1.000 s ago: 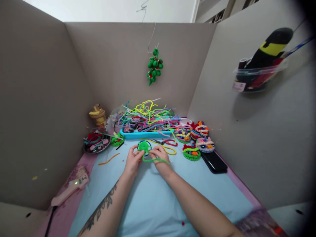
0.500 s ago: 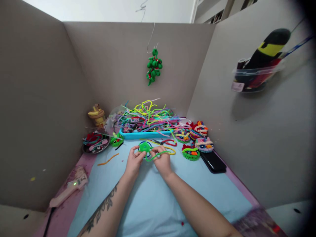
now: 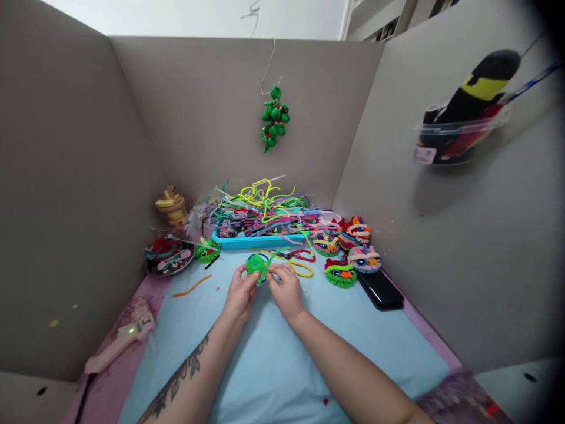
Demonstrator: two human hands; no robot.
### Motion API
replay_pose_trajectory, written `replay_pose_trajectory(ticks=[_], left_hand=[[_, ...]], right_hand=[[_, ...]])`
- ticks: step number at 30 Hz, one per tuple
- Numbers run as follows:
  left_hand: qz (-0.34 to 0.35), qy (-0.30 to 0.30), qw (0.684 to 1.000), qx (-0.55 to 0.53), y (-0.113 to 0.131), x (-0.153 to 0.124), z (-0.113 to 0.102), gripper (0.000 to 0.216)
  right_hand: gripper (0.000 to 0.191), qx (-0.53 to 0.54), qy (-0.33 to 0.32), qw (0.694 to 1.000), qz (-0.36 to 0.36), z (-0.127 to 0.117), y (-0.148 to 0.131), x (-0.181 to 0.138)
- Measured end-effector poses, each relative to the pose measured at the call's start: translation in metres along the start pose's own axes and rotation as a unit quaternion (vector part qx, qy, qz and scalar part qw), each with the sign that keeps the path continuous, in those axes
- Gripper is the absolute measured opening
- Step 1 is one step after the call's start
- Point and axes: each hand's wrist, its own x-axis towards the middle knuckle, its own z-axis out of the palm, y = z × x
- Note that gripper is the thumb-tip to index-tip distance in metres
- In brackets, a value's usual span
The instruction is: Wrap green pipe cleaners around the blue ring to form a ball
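Observation:
Between my two hands is a round green coil of pipe cleaner [image 3: 255, 264], with a loose green end [image 3: 274, 255] rising up and to the right. My left hand [image 3: 241, 290] pinches the coil at its left and lower edge. At its right side, my right hand [image 3: 285, 288] has thumb and fingers closed on the green strand near the coil. A dark blue ring shape shows partly around the coil; whether it is attached I cannot tell. Just behind my right hand lie red-handled pliers [image 3: 302, 255] and yellow-handled scissors [image 3: 301, 269].
A blue tray [image 3: 265, 242] heaped with pipe cleaners stands at the back. Several finished fuzzy pieces [image 3: 340, 274] and a black phone [image 3: 380, 290] lie right. On the left are a metal bowl [image 3: 171, 270], an orange pipe cleaner [image 3: 192, 287] and a pink glue gun [image 3: 121, 341]. Grey panels surround the table.
The loose green end swung from a loop below and right of the coil to pointing up and right. My right hand shifted slightly left, closer to the coil.

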Motion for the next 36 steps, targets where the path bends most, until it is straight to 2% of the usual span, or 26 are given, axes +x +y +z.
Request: replay_pose_trajectory(ticks=[8,16,19,21,25,29,31,33,36], left_hand=[[-0.036,0.002,0.999,-0.013,-0.004,-0.002,0.003,0.048],[0.034,-0.007,0.997,0.070,-0.001,0.005,-0.001,0.049],[0.038,-0.017,0.996,0.081,0.001,0.006,-0.003,0.050],[0.038,-0.009,0.996,0.081,0.001,0.006,-0.003,0.049],[0.060,0.030,0.994,0.081,0.002,0.008,-0.005,0.047],[0.083,0.032,0.992,0.085,0.002,0.008,-0.006,0.045],[0.094,0.031,0.991,0.094,0.002,0.009,-0.007,0.044],[0.109,0.054,0.987,0.107,0.002,0.010,-0.009,0.044],[0.120,0.127,0.978,0.110,0.004,0.014,-0.013,0.045]], right_hand=[[0.012,-0.035,-0.001,0.999,0.009,0.003,0.000,0.000],[0.010,0.041,-0.024,0.995,0.093,0.002,0.008,0.007],[0.007,0.064,-0.059,0.989,0.120,0.000,0.010,0.010],[0.003,0.074,-0.060,0.987,0.132,-0.001,0.009,0.011],[0.023,0.092,-0.040,0.986,0.131,-0.001,0.000,0.008],[0.009,0.194,-0.143,0.958,0.155,0.001,-0.010,0.002],[0.011,0.244,-0.167,0.940,0.170,0.000,-0.012,0.002],[0.014,0.293,-0.135,0.929,0.180,-0.004,-0.012,0.005],[0.022,0.365,-0.056,0.910,0.188,-0.018,-0.007,0.013]])
